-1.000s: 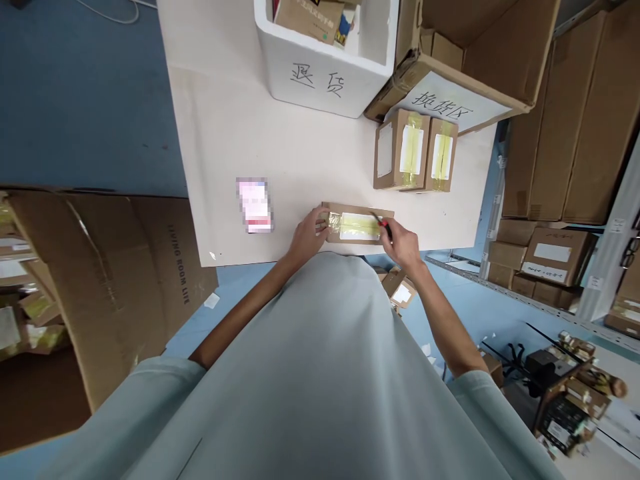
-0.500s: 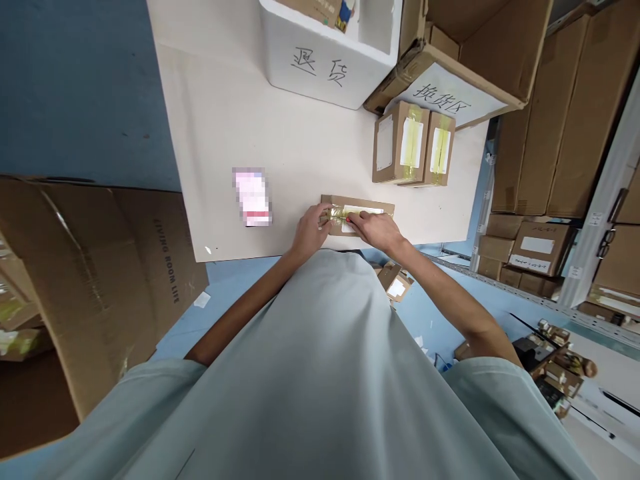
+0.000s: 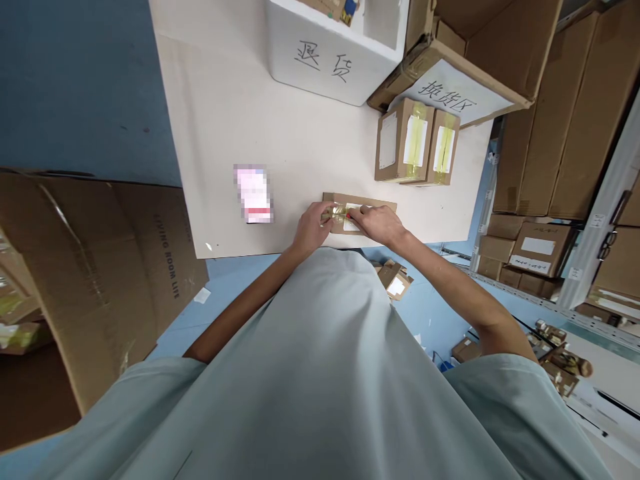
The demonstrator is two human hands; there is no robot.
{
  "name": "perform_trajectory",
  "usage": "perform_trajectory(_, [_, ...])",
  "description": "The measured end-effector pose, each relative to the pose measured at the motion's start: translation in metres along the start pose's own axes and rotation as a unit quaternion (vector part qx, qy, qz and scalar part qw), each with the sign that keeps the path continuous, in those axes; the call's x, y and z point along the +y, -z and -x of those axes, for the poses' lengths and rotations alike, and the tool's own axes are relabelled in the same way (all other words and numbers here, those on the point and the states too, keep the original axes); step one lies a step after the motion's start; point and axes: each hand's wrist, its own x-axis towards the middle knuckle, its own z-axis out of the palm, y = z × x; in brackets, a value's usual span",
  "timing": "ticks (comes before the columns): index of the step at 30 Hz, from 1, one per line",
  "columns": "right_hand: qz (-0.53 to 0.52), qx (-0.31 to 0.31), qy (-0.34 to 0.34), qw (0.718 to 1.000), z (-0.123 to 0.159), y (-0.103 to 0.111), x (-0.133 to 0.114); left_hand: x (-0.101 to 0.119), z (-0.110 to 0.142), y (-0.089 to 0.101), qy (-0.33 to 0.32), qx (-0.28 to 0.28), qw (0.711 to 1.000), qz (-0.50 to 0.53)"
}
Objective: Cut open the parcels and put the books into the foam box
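Note:
A small flat cardboard box (image 3: 383, 205) lies on the pale table (image 3: 210, 133) close to my body. It has shiny clear-yellow tape and a white label (image 3: 351, 225) on top. My left hand (image 3: 314, 223) grips the box's left end, fingers curled at the tape. My right hand (image 3: 380, 223) is closed over the top of the box, pinching a small object whose red tip (image 3: 348, 215) shows by the fingertips at the tape. The rest of that object is hidden by my fingers.
A blurred pink-and-white phone-like item (image 3: 254, 193) lies to the left. Two taped boxes (image 3: 404, 140) stand at the right. Behind them are a white foam bin (image 3: 325, 63) and an open carton (image 3: 500, 40). A large carton (image 3: 125, 280) stands left of the table.
My right hand has shifted slightly right along the box, the red tip staying near the tape. My left hand keeps its place at the left end. The view has moved slightly.

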Motion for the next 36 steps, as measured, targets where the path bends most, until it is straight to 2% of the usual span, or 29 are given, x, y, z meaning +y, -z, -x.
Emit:
perform_trajectory(14, [-0.002,-0.006,-0.007,1.0,0.0,0.006,-0.008,0.002,-0.001,0.0,0.02,0.002,1.0,0.011])
perform_trajectory(21, [0.004,-0.02,-0.011,1.0,0.004,0.001,0.006,0.008,0.002,-0.002,0.02,0.025,0.999,-0.006])
perform_trajectory(28, [0.009,-0.028,-0.019,0.999,0.029,-0.026,0.046,0.017,0.007,-0.007,0.034,0.031,0.998,-0.038])
perform_trajectory(36, [0.015,-0.039,-0.043,0.998,0.07,-0.08,0.123,0.03,0.006,-0.032,0.083,0.083,0.992,-0.036])
